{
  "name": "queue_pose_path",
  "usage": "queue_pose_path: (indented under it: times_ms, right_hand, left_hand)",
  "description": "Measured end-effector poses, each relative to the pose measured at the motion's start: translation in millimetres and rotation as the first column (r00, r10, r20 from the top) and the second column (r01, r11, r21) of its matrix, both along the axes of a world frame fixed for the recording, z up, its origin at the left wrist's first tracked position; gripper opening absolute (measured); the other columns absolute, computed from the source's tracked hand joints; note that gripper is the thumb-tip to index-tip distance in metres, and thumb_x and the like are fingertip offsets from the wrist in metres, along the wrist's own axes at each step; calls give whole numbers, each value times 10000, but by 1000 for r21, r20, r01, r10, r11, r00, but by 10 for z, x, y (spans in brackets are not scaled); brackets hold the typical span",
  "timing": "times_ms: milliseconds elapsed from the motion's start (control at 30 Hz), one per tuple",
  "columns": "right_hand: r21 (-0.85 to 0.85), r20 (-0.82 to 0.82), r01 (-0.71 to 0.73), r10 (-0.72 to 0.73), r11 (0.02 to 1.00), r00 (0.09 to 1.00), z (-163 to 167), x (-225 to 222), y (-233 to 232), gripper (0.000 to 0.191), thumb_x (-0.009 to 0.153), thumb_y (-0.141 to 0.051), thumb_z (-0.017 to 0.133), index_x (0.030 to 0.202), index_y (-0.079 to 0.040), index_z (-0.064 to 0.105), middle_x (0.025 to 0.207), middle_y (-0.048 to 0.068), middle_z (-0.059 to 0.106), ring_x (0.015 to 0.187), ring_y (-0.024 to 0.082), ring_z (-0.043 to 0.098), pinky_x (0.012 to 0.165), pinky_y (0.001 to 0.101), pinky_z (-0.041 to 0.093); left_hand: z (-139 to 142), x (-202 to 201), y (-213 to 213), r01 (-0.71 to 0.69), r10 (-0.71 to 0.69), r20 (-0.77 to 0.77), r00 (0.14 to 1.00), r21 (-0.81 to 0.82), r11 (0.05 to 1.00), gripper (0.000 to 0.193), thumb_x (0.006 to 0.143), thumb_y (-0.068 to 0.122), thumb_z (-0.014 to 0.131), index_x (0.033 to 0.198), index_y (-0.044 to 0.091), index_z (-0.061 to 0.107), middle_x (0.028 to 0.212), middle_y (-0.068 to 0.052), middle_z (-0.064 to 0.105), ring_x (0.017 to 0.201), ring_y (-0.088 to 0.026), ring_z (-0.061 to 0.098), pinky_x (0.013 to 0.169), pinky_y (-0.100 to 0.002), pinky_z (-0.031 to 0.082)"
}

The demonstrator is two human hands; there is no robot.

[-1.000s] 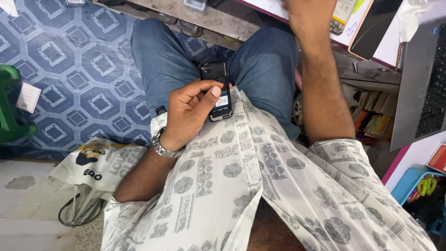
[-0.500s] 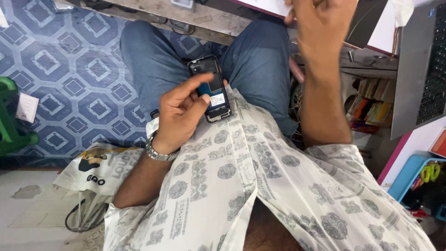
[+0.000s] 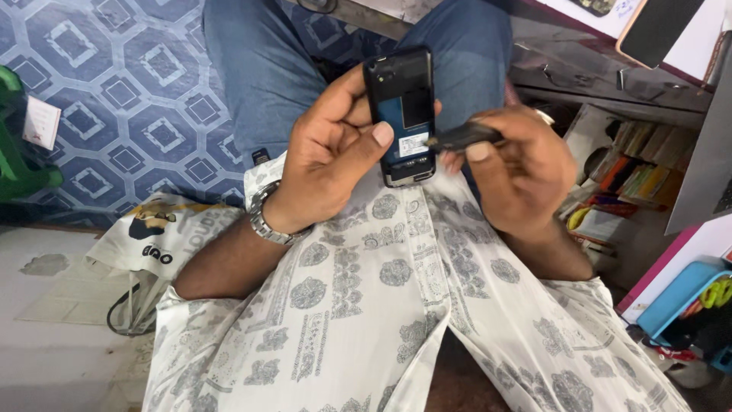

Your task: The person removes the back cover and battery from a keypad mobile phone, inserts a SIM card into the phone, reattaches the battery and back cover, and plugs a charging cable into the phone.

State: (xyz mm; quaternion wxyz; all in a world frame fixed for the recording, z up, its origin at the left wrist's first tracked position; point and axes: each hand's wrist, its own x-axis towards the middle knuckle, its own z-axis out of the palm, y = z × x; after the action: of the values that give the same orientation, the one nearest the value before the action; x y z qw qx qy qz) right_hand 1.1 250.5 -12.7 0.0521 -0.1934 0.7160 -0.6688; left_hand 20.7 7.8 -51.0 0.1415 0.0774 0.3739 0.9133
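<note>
My left hand [image 3: 335, 149] grips a small black phone [image 3: 402, 99] over my lap. Its back cover is off, and a blue battery with a white label shows inside. The thumb lies across the phone's lower left edge. A metal watch [image 3: 263, 219] sits on that wrist. My right hand [image 3: 518, 172] pinches a thin dark tool [image 3: 461, 137], its tip touching the phone's lower right side near the label.
A printed bag [image 3: 152, 240] lies on the floor at my left, by a green plastic object [image 3: 19, 160]. A wooden table edge [image 3: 610, 84] with a dark flat device [image 3: 659, 27] runs at the upper right. Books and a blue bin [image 3: 679, 294] stand below it.
My right hand came down from the table with the dark tool and met the phone. My left hand lifted the phone off my lap and turned its open back up.
</note>
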Motion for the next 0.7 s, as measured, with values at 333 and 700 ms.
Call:
queue_pose_path:
  times_ms: [333, 700]
  right_hand:
    - [381, -735, 57, 265, 923, 624, -65, -133, -239, 303, 727, 159, 806, 972, 4, 718, 1129, 184, 615, 827, 266, 649, 658, 362, 507]
    - [407, -662, -21, 311, 913, 682, -82, -90, -230, 376, 786, -3, 1010, 1053, 13, 746, 1218, 188, 587, 921, 249, 647, 680, 319, 532]
  left_hand:
    - [34, 102, -59, -82, 82, -23, 996, 7, 997, 467, 1233, 13, 455, 1638, 13, 221, 1558, -159, 520, 1417, -170, 505, 1204, -315, 453]
    - [230, 86, -128, -87, 81, -58, 995, -97, 992, 511, 1206, 60, 431, 1660, 7, 205, 1553, -175, 496, 1422, -177, 497, 1199, -313, 456]
